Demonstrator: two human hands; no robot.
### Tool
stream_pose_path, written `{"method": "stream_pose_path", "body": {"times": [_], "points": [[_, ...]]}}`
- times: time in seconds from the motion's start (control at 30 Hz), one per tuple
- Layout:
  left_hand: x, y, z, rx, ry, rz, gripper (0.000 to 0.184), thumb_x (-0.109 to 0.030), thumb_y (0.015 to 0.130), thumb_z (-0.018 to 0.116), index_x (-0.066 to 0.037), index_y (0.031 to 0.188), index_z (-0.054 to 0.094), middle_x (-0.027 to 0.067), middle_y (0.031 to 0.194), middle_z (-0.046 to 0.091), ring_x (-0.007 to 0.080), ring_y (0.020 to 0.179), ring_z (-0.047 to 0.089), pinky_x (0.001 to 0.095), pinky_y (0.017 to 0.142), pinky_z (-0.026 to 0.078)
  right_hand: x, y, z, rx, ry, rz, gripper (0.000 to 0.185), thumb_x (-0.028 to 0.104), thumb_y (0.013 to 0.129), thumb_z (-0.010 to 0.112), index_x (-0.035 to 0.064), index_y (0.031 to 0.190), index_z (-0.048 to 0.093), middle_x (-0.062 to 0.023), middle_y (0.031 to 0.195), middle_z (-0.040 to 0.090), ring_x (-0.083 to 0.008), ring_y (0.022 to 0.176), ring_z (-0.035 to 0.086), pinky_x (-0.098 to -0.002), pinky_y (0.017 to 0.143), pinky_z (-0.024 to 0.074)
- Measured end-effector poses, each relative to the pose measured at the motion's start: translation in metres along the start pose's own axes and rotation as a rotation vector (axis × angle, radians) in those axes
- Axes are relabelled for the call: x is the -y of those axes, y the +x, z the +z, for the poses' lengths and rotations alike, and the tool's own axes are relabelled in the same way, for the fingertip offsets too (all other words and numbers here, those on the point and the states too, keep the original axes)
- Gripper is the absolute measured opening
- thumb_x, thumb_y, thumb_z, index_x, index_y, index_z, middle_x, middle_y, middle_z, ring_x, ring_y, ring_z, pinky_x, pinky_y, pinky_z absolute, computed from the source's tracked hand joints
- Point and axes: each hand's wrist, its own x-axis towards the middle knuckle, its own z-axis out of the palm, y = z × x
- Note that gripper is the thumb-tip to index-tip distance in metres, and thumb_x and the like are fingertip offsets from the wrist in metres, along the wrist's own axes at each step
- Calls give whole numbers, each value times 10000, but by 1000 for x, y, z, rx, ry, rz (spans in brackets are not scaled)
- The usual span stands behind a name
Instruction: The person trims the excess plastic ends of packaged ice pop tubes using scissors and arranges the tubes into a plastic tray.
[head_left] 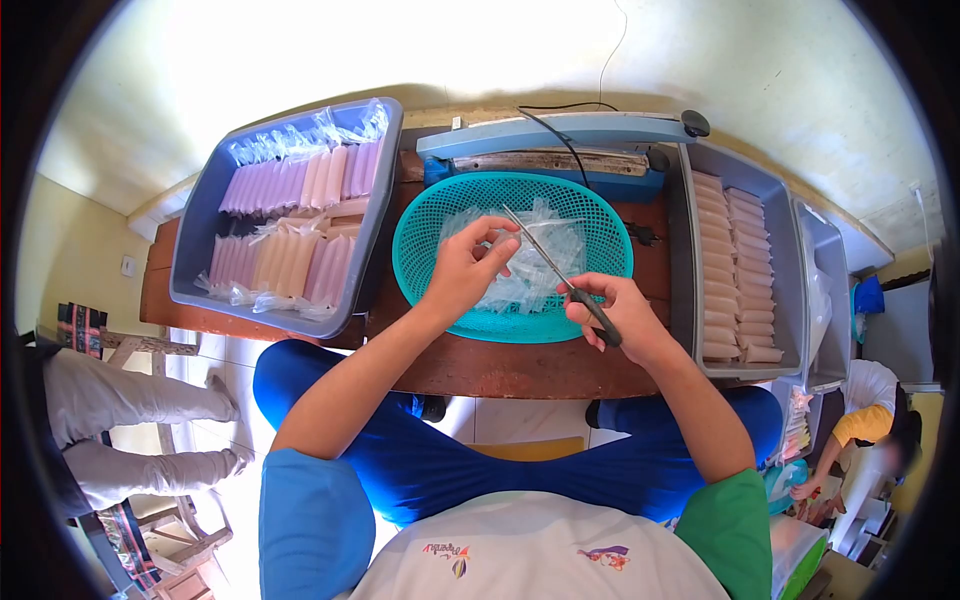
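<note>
My right hand (615, 312) grips a pair of scissors (547, 258) by the dark handles, the blades pointing up and to the left. The blades appear closed or nearly so. Close to their tips is my left hand (470, 262), its fingers curled in toward the thumb; whatever lies between them is too small to make out. Both hands hover over a turquoise mesh basket (500, 325). Inside the basket lies a loose pile of clear plastic scraps (525, 290).
A grey tub (183, 260) of sealed purple and peach tubes (300, 265) stands left. Behind the basket is a blue bag sealer (560, 130) with a cord. Another tub (685, 280) holds stacked peach tubes (755, 270). People are at left (130, 400) and right (865, 415).
</note>
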Motion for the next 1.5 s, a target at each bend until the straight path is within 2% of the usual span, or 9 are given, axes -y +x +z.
{"method": "stream_pose_path", "body": {"times": [0.7,1.07,1.5], "points": [[2,-1,2,23,14,5,238,-186,926,625,-46,1117,605,-2,824,618,68,671,603,201,559,427,-1,1,3,-24,-5,11,509,311,768,811,-6,1120,624,29,645,572,-44,478,506,-200,427,372],[3,-1,3,18,21,5,244,-201,927,629,-45,1114,614,-3,819,616,66,670,600,198,552,416,-5,2,3,-48,1,-14,535,364,768,805,-36,1082,641,2,623,586,-49,444,501,-199,404,371],[4,-1,2,27,29,-9,230,-187,926,628,-53,1113,618,-4,843,600,76,680,601,203,566,423,-4,1,4,-50,-2,-21,530,363,771,801,-46,1068,642,-3,612,584,-49,441,499,-201,405,365]]}}
